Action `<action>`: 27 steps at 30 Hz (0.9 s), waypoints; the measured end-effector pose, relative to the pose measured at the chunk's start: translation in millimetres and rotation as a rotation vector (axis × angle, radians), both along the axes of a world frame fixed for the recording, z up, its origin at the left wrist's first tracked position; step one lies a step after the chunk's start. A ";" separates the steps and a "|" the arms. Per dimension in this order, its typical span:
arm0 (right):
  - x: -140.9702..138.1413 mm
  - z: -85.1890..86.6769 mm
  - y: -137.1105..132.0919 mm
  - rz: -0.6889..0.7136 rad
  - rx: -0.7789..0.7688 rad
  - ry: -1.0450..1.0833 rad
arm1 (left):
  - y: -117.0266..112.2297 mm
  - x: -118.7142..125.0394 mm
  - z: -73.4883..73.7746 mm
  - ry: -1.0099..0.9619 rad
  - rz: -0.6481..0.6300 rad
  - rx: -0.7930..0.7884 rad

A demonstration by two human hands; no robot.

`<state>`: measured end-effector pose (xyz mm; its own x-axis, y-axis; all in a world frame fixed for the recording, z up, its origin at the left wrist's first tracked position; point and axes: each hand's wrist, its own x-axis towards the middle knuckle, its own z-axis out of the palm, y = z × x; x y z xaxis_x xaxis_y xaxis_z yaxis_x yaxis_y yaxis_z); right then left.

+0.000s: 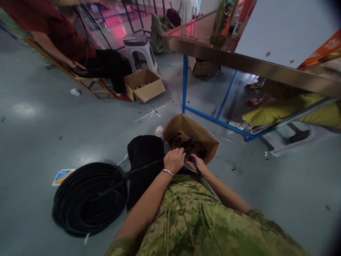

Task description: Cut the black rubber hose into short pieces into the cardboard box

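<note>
Black cable point(149, 165) gripped in the left hand point(174, 160) and the right hand point(199, 166)

The black cable ran from a large coil point(77, 199) on the floor point(32, 142), across the person's black-trousered thigh point(145, 153) and into the left hand, whose fingers were closed around it. The right hand, just beside it, was curled around the cable too, with a stretch of black passing across it toward the wrist; exactly where its fingertips pressed could not be made out. A silvery bracelet point(167, 172) circled the left wrist.

Both hands were at the near edge of an open cardboard box point(191, 126), with small black pieces point(176, 138) scattered over its bottom. The coil lay to the person's left, partly covering a white, blue and orange card point(63, 174).

Farther off on the left, a co-worker in a dark red top point(70, 44) sat on a wooden chair point(93, 81). A second carton point(150, 91) stood open near that person's feet, with a purple-topped plastic stool point(137, 41) behind it. To the right, a table point(173, 42) on blue metal legs point(184, 83) carried a bottle point(223, 23) and a white panel point(279, 28). Beneath the table showed someone's yellow trousers point(266, 113).
</note>
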<state>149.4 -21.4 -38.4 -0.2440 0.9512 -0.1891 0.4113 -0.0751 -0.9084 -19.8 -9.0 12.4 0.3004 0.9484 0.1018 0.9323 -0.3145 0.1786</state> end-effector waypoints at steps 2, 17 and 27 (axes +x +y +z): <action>-0.6 1.0 -1.0 -0.002 0.007 -0.002 | 0.2 0.0 0.1 -0.004 0.008 0.003; 0.9 -2.4 0.3 0.039 -0.013 0.000 | 0.7 -2.6 3.5 0.038 -0.068 0.012; -0.8 -0.8 9.1 0.041 -0.032 -0.006 | 2.2 -2.7 11.4 0.038 -0.096 -0.081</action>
